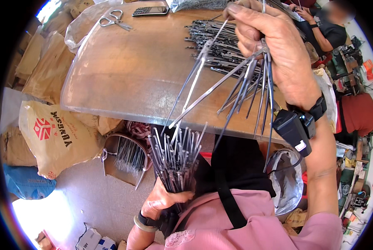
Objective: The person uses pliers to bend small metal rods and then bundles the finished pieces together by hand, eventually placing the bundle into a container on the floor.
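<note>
My left hand (163, 200) grips a bundle of metal rods (176, 158) upright; my right hand (274, 50) clutches several long tweezers (244, 83) above the bench (132, 71).

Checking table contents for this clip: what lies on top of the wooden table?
On the table: scissors, a dark phone and a pile of metal tweezers. The right hand and its fanned tweezers cover the pile's right part.

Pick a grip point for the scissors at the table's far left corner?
Take the scissors at the finger loops, which point toward the far edge, coming from above. They lie flat on the table with bare wood around them, and the loops are wider than the blades.
</note>
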Motion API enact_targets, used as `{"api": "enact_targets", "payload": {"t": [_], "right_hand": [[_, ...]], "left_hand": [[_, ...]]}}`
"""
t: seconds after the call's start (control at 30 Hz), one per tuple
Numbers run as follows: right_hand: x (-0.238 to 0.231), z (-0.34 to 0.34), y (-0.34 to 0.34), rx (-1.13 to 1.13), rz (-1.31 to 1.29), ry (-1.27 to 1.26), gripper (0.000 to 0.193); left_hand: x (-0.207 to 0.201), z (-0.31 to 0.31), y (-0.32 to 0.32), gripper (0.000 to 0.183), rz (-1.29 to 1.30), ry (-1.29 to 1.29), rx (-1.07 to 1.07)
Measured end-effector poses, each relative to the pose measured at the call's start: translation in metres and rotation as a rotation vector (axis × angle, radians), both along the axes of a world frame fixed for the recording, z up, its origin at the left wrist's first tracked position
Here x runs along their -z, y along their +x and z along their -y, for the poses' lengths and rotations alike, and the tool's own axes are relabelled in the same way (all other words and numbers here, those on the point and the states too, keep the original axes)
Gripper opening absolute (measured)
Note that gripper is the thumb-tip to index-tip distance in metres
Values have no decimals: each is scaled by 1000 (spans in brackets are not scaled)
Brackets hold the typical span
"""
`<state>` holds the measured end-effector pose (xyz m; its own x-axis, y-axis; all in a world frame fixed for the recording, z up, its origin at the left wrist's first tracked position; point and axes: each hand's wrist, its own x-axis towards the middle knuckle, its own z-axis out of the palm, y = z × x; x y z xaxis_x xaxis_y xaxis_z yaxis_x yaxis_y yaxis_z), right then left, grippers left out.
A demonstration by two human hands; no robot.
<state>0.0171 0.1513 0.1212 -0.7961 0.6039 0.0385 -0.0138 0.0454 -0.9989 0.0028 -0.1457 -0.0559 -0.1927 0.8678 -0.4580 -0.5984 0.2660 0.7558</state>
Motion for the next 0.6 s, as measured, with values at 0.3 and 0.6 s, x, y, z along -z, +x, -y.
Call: {"api": "enact_targets", "payload": {"t": [0.3, 0.6], "right_hand": [[3, -43, 32, -114, -182, 74, 22], [14, 49, 15, -449, 196, -271, 22]], "left_hand": [[-1, -5, -5, 70, 162, 100, -308], [-69, -60, -52, 81, 22, 331, -474]]}}
